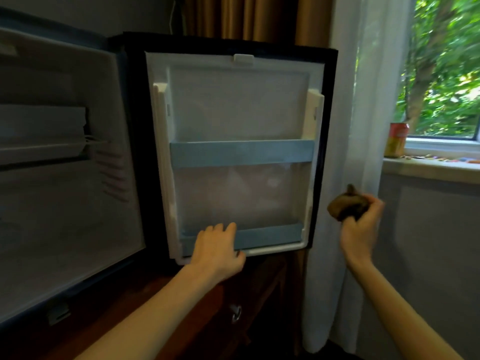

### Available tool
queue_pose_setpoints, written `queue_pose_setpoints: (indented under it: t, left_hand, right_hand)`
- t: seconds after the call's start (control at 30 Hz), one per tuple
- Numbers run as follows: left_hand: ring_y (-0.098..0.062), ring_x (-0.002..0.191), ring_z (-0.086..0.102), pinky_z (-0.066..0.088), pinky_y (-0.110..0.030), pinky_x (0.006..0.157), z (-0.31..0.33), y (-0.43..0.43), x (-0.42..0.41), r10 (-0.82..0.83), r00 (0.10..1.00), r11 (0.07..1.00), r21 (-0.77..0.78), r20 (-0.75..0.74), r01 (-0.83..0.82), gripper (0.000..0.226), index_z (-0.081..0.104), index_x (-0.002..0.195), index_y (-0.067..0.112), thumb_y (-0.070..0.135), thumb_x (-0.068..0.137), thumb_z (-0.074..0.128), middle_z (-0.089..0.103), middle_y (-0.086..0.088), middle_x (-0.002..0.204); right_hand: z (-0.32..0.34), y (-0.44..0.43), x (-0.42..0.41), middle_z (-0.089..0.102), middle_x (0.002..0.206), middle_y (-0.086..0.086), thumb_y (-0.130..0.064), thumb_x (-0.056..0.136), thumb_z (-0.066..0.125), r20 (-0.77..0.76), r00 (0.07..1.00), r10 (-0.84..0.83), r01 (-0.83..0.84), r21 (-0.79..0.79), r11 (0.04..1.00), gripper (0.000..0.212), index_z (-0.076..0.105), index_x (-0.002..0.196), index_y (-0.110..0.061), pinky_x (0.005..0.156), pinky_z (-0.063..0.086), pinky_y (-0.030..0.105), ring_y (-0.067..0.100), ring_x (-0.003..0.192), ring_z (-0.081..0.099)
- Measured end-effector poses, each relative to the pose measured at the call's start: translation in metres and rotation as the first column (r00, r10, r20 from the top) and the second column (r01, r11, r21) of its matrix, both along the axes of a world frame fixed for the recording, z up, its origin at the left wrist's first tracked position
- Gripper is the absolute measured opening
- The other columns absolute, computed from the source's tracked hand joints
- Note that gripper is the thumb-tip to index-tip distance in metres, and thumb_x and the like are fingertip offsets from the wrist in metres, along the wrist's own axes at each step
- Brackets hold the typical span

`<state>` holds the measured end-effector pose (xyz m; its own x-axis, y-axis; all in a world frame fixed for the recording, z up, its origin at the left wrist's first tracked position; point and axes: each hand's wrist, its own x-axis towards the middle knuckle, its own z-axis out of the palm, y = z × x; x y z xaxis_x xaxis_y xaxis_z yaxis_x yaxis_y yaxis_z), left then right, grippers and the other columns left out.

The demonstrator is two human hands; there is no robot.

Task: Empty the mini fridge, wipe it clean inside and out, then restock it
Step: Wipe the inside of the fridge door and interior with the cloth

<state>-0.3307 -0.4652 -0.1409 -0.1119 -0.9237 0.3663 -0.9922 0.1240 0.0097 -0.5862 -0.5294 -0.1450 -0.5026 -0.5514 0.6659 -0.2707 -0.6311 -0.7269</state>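
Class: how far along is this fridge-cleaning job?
Emptying looks done: door shelves and fridge interior hold nothing. Wiping is in hand: the left hand grips the door at its bottom, the right hand holds a balled cloth. Restocking remains; a can stands on the windowsill.

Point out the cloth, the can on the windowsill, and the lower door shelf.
cloth [345, 206], head view, middle of the wad
can [396, 140], head view, its side
lower door shelf [270, 236], head view, blue front rail

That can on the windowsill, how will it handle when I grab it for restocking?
The can stands upright on the windowsill, tall and narrow, so a nudge would probably tip it. Round sides: likely to roll once down. Rigid-looking; full or empty, I cannot tell.
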Motion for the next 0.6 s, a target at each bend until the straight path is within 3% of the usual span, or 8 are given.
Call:
queue_pose_setpoints:
  t: [0.1,0.17,0.27,0.37,0.43,0.5,0.53,0.6]
  left_hand:
    - [-0.029,0.119,0.049,0.037,-0.040,0.099,0.000,-0.015,-0.045,-0.076,0.997,0.997,0.014,-0.025,0.076,0.053,0.035,0.140,0.017,0.046,0.097,0.042,0.052,-0.008,0.130]
    - [-0.030,0.121,0.050,0.037,-0.041,0.100,0.000,-0.023,-0.068,-0.127,0.989,0.991,0.039,-0.079,0.130,0.048,0.037,0.140,0.017,0.043,0.099,0.039,0.053,-0.008,0.134]
    - [-0.030,0.112,0.056,0.043,-0.039,0.090,-0.003,-0.025,-0.073,-0.209,0.968,0.976,0.035,-0.136,0.216,0.034,0.049,0.127,0.018,0.036,0.099,0.041,0.060,-0.008,0.124]
    - [-0.032,0.107,0.057,0.042,-0.041,0.086,-0.008,-0.021,-0.062,-0.274,0.954,0.960,0.019,-0.123,0.278,0.031,0.053,0.118,0.013,0.032,0.096,0.042,0.063,-0.011,0.116]
    - [-0.029,0.108,0.057,0.042,-0.040,0.089,-0.008,-0.020,-0.059,-0.293,0.944,0.953,0.033,-0.151,0.301,0.028,0.053,0.120,0.015,0.027,0.095,0.049,0.063,-0.009,0.118]
    - [-0.027,0.109,0.057,0.043,-0.037,0.089,-0.006,-0.022,-0.058,-0.294,0.936,0.951,0.038,-0.194,0.307,0.029,0.054,0.122,0.017,0.023,0.094,0.053,0.063,-0.006,0.120]
    - [-0.026,0.109,0.057,0.043,-0.035,0.088,-0.006,-0.022,-0.058,-0.290,0.935,0.952,0.039,-0.206,0.304,0.030,0.054,0.122,0.018,0.022,0.093,0.054,0.062,-0.006,0.120]
    - [-0.027,0.109,0.057,0.042,-0.034,0.086,-0.005,-0.024,-0.058,-0.283,0.935,0.952,0.058,-0.215,0.302,0.033,0.053,0.124,0.019,0.020,0.091,0.055,0.062,-0.006,0.122]
  right_hand:
    - [-0.016,-0.001,0.022,0.054,0.110,0.007,0.010,0.091,0.044,0.065,0.975,0.213,-0.220,0.126,0.967,0.033,0.045,0.114,-0.013,0.095,0.045,0.032,0.017,0.104,0.052]
    - [-0.035,0.007,0.049,0.058,0.111,0.004,-0.011,0.092,0.047,0.054,0.945,0.321,-0.325,0.083,0.942,0.026,0.050,0.118,-0.014,0.100,0.044,0.031,0.021,0.109,0.055]
    - [-0.031,0.015,0.063,0.054,0.128,0.000,-0.033,0.090,0.045,0.028,0.927,0.374,-0.373,-0.030,0.927,0.055,0.037,0.142,-0.017,0.106,0.041,0.033,0.016,0.122,0.052]
    - [0.033,0.001,0.057,0.050,0.139,0.009,-0.027,0.090,0.046,-0.089,0.904,0.418,-0.427,-0.212,0.879,0.057,0.028,0.144,-0.019,0.110,0.038,0.042,0.025,0.129,0.047]
    - [0.097,-0.017,0.049,0.050,0.140,0.006,-0.026,0.091,0.046,-0.131,0.887,0.442,-0.461,-0.271,0.845,0.061,0.027,0.146,-0.006,0.112,0.036,0.042,0.024,0.131,0.046]
    - [0.142,-0.031,0.042,0.048,0.138,0.022,-0.028,0.093,0.045,-0.127,0.875,0.466,-0.483,-0.242,0.841,0.062,0.031,0.143,0.007,0.113,0.034,0.044,0.032,0.130,0.044]
    - [0.146,-0.036,0.041,0.046,0.136,0.026,-0.027,0.094,0.044,-0.125,0.872,0.473,-0.489,-0.233,0.840,0.061,0.032,0.141,0.009,0.112,0.034,0.045,0.034,0.130,0.044]
    - [0.121,-0.041,0.043,0.053,0.130,0.015,-0.019,0.095,0.042,-0.110,0.876,0.469,-0.482,-0.209,0.851,0.054,0.033,0.142,0.006,0.110,0.038,0.037,0.020,0.125,0.050]
